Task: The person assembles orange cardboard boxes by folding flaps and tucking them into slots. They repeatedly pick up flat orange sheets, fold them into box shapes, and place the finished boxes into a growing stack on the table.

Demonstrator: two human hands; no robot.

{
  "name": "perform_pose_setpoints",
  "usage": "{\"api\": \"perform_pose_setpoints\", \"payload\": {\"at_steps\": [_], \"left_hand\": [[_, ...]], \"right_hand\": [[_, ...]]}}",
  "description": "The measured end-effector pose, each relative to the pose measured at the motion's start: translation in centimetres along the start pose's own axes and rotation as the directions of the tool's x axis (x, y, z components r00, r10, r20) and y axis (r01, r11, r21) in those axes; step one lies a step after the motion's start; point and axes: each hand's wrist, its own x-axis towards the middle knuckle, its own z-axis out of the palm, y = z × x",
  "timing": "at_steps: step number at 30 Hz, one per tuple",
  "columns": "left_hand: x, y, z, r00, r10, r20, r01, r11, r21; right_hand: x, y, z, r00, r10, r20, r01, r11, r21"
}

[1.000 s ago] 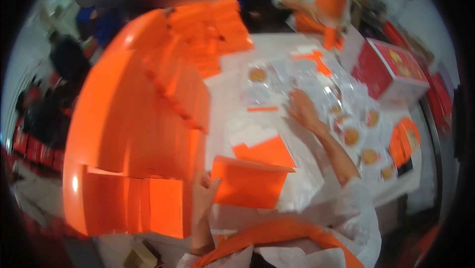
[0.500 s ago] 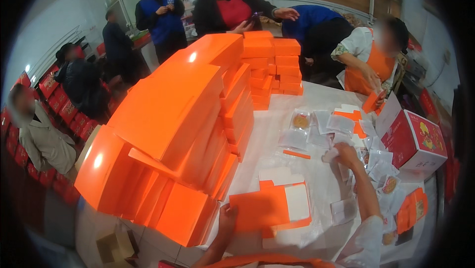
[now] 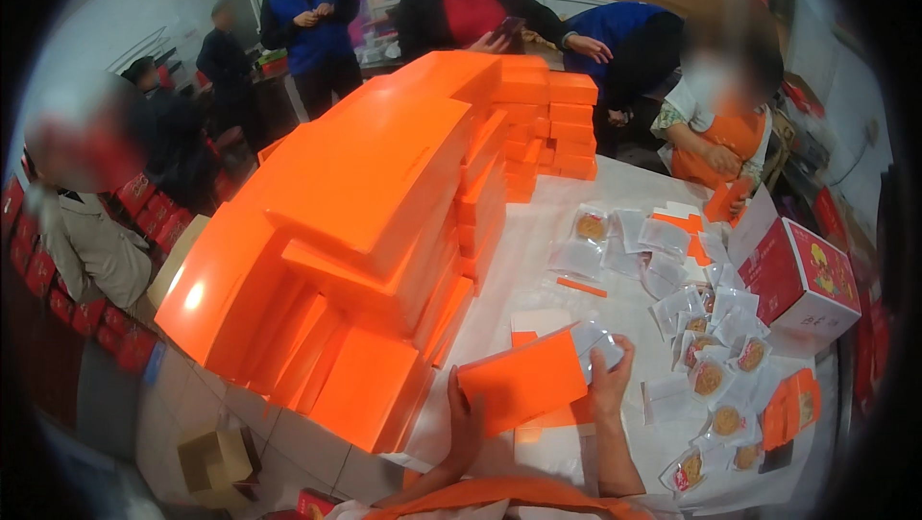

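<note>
My left hand grips the left end of an orange box, which is tilted above the table. At the box's right end, my right hand pinches a clear and white packet, partly at the box's opening. How far the packet reaches inside is hidden. Beneath the box lie flat orange and white cartons. To the right, several packets with round baked pieces are spread on the table, close to an open orange box with a cut-out window.
A tall stack of orange boxes fills the table's left side. A red and white carton stands at the right. Across the table a co-worker in an orange apron holds an orange box. Other people stand behind. An open cardboard box sits on the floor.
My right hand has come from the packet pile leftward and nearer, bringing a packet to the box's right end. The box in my left hand is now raised and tilted.
</note>
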Motion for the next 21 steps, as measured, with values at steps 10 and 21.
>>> {"api": "perform_pose_setpoints", "payload": {"at_steps": [10,21], "left_hand": [[0.1,0.5,-2.5,0.997,0.031,-0.067,-0.033,0.999,-0.038],[-0.7,-3.2,-2.6,0.999,-0.005,-0.031,0.001,0.989,-0.146]], "right_hand": [[-2.5,-3.8,-0.7,0.892,0.11,0.439,-0.094,0.994,-0.059],[-5.5,-5.8,-0.5,0.982,0.037,0.183,-0.039,0.999,0.009]]}}
